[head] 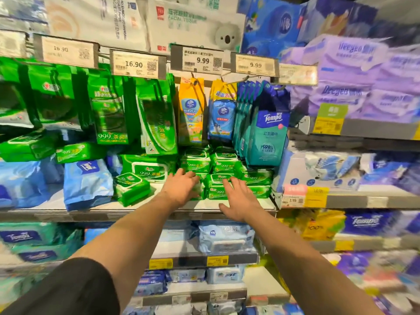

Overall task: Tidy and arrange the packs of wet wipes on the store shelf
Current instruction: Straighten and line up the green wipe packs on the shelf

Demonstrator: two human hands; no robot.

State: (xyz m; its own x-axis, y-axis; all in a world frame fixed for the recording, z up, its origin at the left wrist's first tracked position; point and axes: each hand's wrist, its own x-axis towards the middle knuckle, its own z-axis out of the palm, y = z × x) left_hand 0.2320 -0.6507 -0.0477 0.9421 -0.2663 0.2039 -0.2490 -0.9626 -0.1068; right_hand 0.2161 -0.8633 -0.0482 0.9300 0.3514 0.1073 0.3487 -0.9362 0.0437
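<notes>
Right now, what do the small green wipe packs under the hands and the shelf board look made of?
Small green wipe packs: soft glossy plastic film, going by the sheen and wrinkles; some seem to have a rigid flip lid. Shelf board: smooth pale painted metal, probably; flat with a thin front lip.

Two bare forearms show, with no watch, ring or glove visible on either the left hand [181, 187] or the right hand [238, 201]. A dark, almost black short sleeve [75, 289] covers the left upper arm, loose and plain, with no print or logo. The right arm is bare right to the picture's edge.
</notes>
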